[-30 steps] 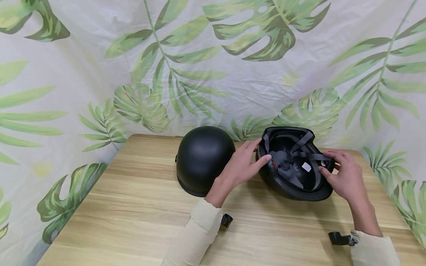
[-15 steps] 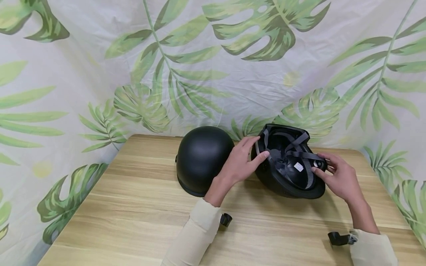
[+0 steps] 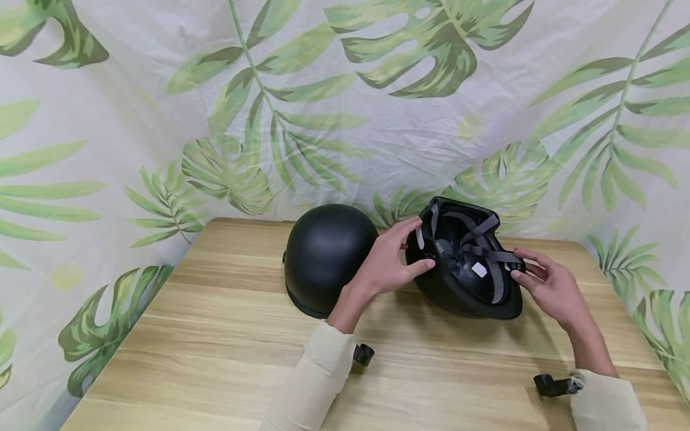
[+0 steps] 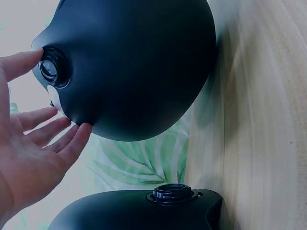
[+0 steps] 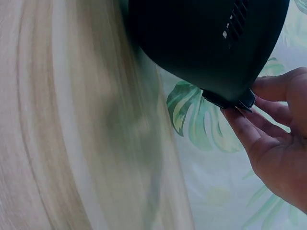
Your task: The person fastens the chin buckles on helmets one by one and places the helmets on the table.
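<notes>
Between the two hands a black helmet is tilted, its hollow side facing up and toward me. Grey straps and a white label show inside. My left hand holds its left rim; in the left wrist view the thumb touches a round black knob on the shell and the fingertips reach the rim. On the right, my right hand pinches the rim between thumb and fingers, also visible in the right wrist view, below the vented shell. The helmet's far side is hidden.
A second black helmet sits dome up, close to the left forearm. The wooden table ends at a leaf-printed cloth behind both helmets. Each sleeve bears a small black device at the wrist.
The held helmet has shifted a little left and tilted further, showing more of its near outer shell. My left thumb has slid lower along its side. The other helmet stays put.
</notes>
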The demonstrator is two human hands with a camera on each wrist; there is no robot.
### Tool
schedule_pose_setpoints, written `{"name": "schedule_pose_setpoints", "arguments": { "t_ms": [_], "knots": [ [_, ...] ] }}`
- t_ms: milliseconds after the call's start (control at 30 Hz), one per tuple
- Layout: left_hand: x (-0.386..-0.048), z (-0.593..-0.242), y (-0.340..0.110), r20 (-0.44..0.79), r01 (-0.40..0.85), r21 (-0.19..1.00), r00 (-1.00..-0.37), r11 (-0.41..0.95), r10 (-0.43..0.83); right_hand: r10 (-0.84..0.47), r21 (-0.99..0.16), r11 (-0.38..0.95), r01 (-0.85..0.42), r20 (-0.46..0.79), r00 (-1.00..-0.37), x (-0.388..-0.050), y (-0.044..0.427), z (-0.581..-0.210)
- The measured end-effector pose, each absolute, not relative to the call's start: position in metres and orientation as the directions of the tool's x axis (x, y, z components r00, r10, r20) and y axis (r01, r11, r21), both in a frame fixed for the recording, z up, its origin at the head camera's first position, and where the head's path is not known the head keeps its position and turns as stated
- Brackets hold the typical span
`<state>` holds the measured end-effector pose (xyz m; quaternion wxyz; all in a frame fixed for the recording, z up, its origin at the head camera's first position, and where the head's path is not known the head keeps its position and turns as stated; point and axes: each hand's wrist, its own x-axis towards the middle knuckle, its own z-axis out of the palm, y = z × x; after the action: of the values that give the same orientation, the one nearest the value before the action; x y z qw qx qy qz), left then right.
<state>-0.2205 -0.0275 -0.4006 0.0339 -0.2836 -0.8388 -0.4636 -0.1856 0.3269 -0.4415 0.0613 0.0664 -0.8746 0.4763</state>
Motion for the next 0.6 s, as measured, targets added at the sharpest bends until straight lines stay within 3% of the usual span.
{"name": "schedule_pose_setpoints", "arguments": {
  "t_ms": [233,600],
  "knots": [
    [-0.2208,-0.4003,-0.0272,0.390,0.559,0.721,-0.816,0.409,0.427,-0.129,-0.836,0.512,-0.199,0.154,-0.980,-0.1863,0.3268,-0.4464],
    [-0.2219,-0.4018,-0.0286,0.408,0.591,0.697,-0.792,0.406,0.453,-0.113,-0.844,0.509,-0.170,0.131,-0.985,-0.1873,0.3205,-0.4483]
  ]
}}
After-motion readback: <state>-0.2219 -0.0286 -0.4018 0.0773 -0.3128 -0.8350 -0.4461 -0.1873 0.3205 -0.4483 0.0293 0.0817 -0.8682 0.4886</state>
